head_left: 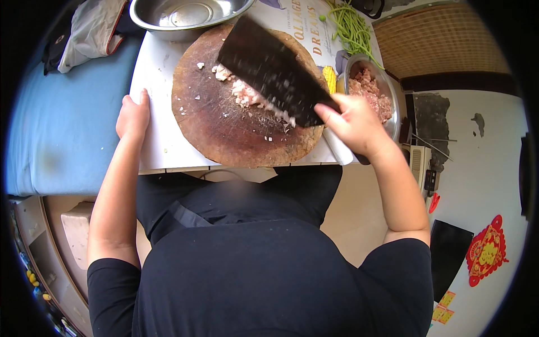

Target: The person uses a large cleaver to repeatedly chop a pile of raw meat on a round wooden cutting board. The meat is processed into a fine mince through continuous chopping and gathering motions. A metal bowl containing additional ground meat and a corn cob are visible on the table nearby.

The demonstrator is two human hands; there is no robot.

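Note:
My right hand [356, 123] is closed round the handle of a broad dark cleaver [272, 70]. Its blade, flecked with bits of meat, is tilted over the right side of a thick round wooden chopping board [236, 137]. Chopped pale pink meat [245, 94] lies in a strip along the blade's lower edge and is partly hidden by it. Small scraps dot the board. At the left edge of the white table [160, 143], my left hand [132, 117] is curled over the edge, thumb on top; its other fingers are partly hidden.
A steel basin [193, 29] stands behind the board. To the right are a metal bowl of minced meat [368, 92], a corn cob [330, 78] and long green beans [351, 28]. A blue-covered surface [84, 123] adjoins the table's left side.

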